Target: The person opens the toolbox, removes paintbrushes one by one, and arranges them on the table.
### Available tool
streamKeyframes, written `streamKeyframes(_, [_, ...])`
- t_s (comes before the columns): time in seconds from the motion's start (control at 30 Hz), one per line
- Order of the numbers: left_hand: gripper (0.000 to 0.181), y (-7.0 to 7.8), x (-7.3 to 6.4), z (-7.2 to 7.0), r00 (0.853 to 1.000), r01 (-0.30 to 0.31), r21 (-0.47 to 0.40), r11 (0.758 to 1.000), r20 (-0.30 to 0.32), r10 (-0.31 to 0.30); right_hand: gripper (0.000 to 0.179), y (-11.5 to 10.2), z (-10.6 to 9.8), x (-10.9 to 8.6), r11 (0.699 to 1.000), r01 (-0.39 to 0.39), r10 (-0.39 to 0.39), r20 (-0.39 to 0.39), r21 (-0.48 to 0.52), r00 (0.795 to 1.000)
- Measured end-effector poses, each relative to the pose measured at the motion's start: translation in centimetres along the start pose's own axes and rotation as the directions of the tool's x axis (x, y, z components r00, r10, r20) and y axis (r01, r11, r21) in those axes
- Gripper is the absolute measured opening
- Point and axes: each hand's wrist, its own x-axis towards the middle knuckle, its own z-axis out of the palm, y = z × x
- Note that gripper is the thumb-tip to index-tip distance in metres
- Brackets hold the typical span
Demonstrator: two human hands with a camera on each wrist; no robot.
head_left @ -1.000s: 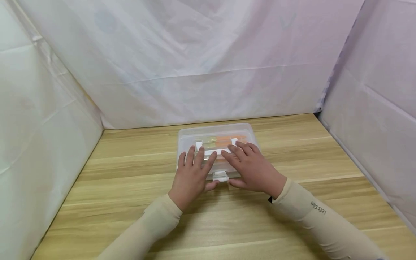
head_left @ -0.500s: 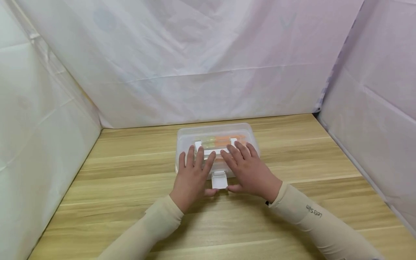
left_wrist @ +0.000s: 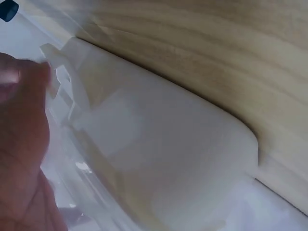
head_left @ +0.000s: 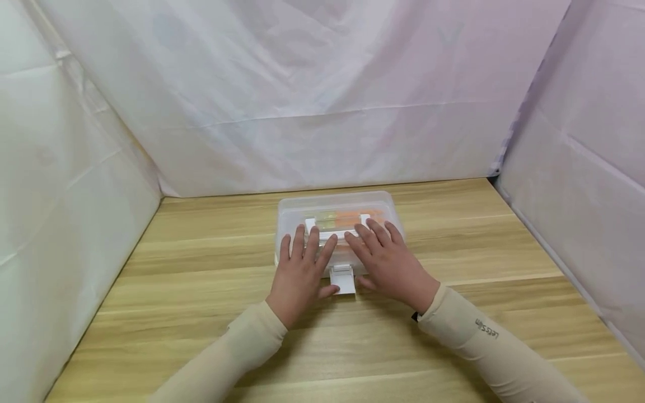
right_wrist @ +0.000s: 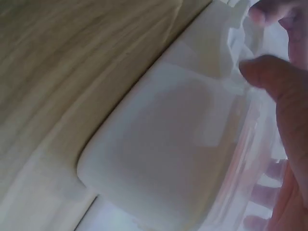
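A clear plastic box (head_left: 332, 201) with a white carrying handle (head_left: 339, 233) lies flat on the table, its lid down. Through the lid show yellow-green and orange things (head_left: 353, 215), too blurred to name. At the front the white latch (head_left: 342, 281) sticks outward, swung away from the box wall (left_wrist: 159, 134). My left hand (head_left: 298, 277) rests spread fingers on the lid, its thumb at the latch's left side. On the lid's right half lie the fingers of my right hand (head_left: 395, 271); its thumb (right_wrist: 269, 72) is beside the latch.
The wood-grain table (head_left: 201, 268) stretches around the box. White cloth (head_left: 302, 95) hangs behind it, and cloth panels stand at the left and right sides.
The latch was folded down against the box front one second ago; it has swung outward. Both thumbs have shifted slightly near it, while the fingers stay on the lid.
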Motion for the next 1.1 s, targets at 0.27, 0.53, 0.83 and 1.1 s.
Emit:
streamKeyframes(0.27, [0.086,-2.1,-0.7,-0.1,0.996,-0.046,-0.173,0.984,-0.087,0.031,0.084,1.6,-0.4,-0.9,0.996,-0.046,0.05,-0.052,0.076,0.997])
streamKeyframes(0.53, [0.088,-2.8,-1.3,0.3,0.994,-0.057,-0.19,0.98,-0.107,0.037,0.084,2.5,0.3,-1.5,0.998,-0.019,0.025,-0.095,0.067,0.995])
streamKeyframes(0.83, [0.084,-2.8,-1.0,0.3,0.986,-0.09,-0.174,0.981,-0.153,0.063,0.079,2.6,0.6,-1.5,0.998,0.004,0.005,-0.128,0.066,0.992])
streamKeyframes(1.1, [0.076,-2.8,-0.4,0.0,0.976,-0.083,-0.149,0.985,-0.214,0.05,0.074,2.7,0.5,-1.4,0.996,0.016,0.001,-0.185,0.091,0.983])
